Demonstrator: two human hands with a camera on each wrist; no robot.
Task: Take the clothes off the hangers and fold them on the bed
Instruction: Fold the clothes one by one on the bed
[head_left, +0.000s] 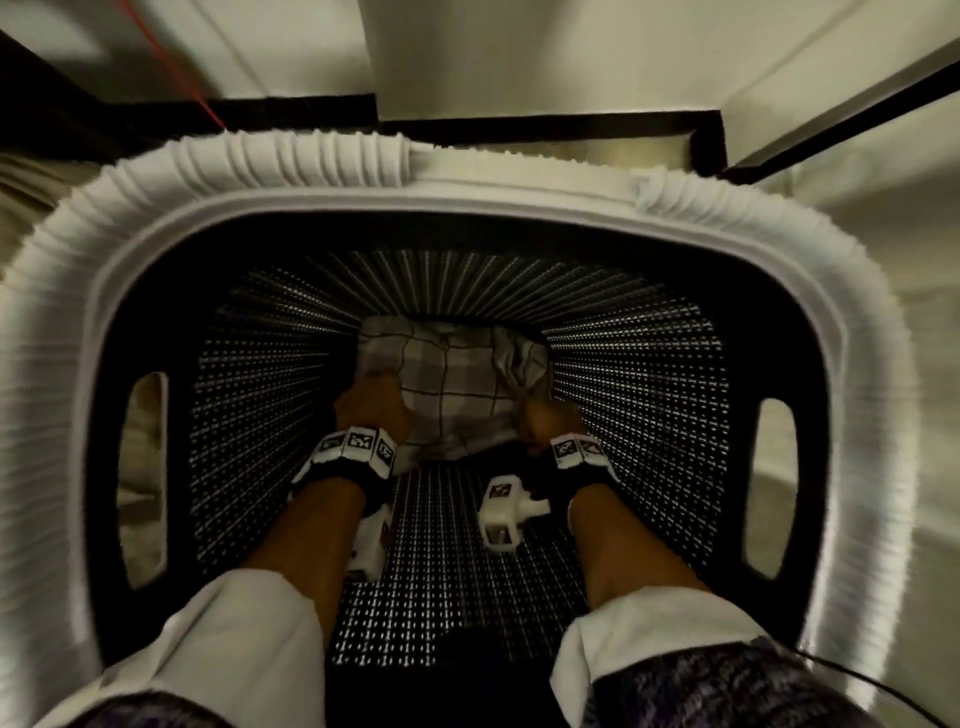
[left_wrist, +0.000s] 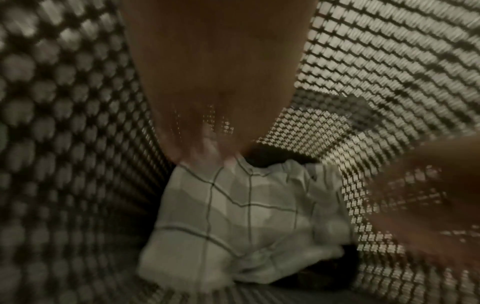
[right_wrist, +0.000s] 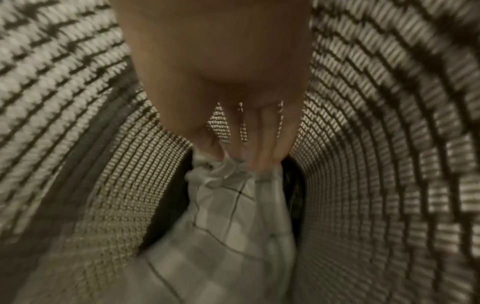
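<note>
**Both hands deep in the basket, gripping the checked cloth**

I reach with 2 arms into a tall black mesh laundry basket with a white ribbed rim (head_left: 291, 171). At its bottom lies a pale grey-and-white checked garment with thin dark lines (head_left: 457, 384), bunched, no hanger visible on it.

My left hand (head_left: 363, 402) is at the cloth's left edge; in the left wrist view the fingers (left_wrist: 207, 144) run down into the top of the fabric and pinch it, though blur hides the exact hold. My right hand (head_left: 545, 421) is at the cloth's right edge; in the right wrist view its fingers (right_wrist: 262, 148) close on a gathered tuft of the same garment (right_wrist: 228, 205), which hangs below them.

White rolled-up sleeves (head_left: 234, 623) cover both forearms near the camera. Black wrist straps with white marker tags (head_left: 358, 447) sit on each wrist. Oval handle cut-outs (head_left: 148, 483) open in the basket's left and right walls. Pale floor (head_left: 883, 234) surrounds the basket.
</note>
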